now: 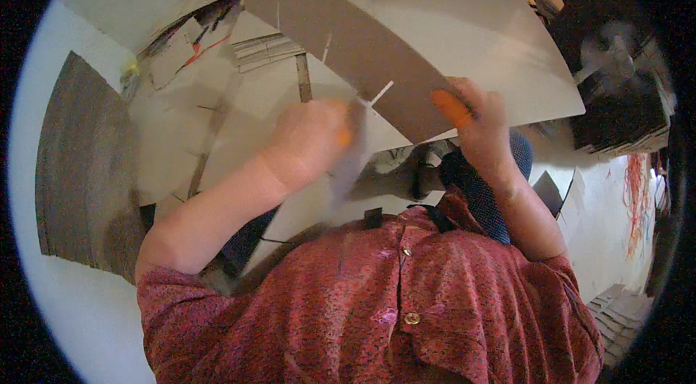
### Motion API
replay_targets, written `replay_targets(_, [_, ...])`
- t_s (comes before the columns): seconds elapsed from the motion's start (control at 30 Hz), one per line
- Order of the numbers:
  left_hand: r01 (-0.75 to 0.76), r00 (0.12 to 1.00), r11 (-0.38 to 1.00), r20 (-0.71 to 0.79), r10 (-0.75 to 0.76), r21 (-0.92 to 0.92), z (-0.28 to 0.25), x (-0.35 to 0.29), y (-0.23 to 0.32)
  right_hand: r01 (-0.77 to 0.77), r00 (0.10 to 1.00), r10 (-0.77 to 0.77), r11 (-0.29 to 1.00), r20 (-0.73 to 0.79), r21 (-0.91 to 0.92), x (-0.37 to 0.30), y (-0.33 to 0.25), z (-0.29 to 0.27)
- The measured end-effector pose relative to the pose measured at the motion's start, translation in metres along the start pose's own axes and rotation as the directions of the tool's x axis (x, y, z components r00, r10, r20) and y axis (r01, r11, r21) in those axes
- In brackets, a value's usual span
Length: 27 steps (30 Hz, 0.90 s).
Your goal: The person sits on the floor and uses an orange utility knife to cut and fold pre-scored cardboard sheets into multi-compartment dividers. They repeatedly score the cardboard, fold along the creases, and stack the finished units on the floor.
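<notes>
Pale worktop [500, 51] spans the middle and upper part of the frame. Stacked card pieces [264, 52] sit upper left of centre, reddish strands [636, 195] hang at far right.

Long grey-brown slotted strip [355, 40] runs from top left of centre down to centre right, pale narrow slits along its lower-left edge. My right hand [482, 123] is closed on its near end, right-hand edge, orange on the fingertips. My left hand [308, 139], centre of frame, is half curled and motion-blurred, orange at its fingertips too. Blurred grey piece [348, 170] shows just below those fingertips; can't tell if I've got it pinched or it's only behind them.

Handling, my read: slits are the weak spots, so grip on solid board between them, don't twist. Pinch light, firm enough to stop the strip swinging. Far end is long, so it wants support from the worktop. Left hand should slow down near the slits; angled pushing would probably tear or crease the card. Square to the edge is safer.

Labels: no writing or brand marks I can read on the strip, the card or the worktop.
</notes>
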<state>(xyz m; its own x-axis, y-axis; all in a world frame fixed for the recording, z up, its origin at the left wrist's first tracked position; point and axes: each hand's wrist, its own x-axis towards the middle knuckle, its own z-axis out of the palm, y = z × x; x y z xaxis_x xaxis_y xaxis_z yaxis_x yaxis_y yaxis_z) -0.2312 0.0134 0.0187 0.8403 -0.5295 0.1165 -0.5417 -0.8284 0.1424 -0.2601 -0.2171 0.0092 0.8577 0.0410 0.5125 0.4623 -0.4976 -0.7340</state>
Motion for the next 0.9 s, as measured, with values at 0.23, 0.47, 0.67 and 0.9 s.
replay_targets(0.23, [-0.079,0.994,0.975,0.053,0.092,-0.209,-0.002,0.008,0.032,-0.111,0.957,0.107,0.994,0.269,-0.002,-0.010,0.021,-0.007])
replay_targets(0.47, [0.173,0.964,0.942,-0.147,-0.221,-0.287,0.022,-0.003,-0.063,0.010,0.965,0.023,0.992,0.261,-0.123,-0.023,0.023,0.002])
replay_targets(0.67, [0.704,0.709,0.642,-0.236,-0.665,0.304,0.066,-0.086,-0.248,0.324,0.923,-0.246,0.912,0.297,-0.252,0.018,0.006,0.023])
replay_targets(0.9, [0.731,0.598,0.597,0.111,-0.794,0.332,0.055,-0.091,-0.282,0.092,0.839,0.097,0.944,0.535,-0.316,0.042,0.010,0.052])
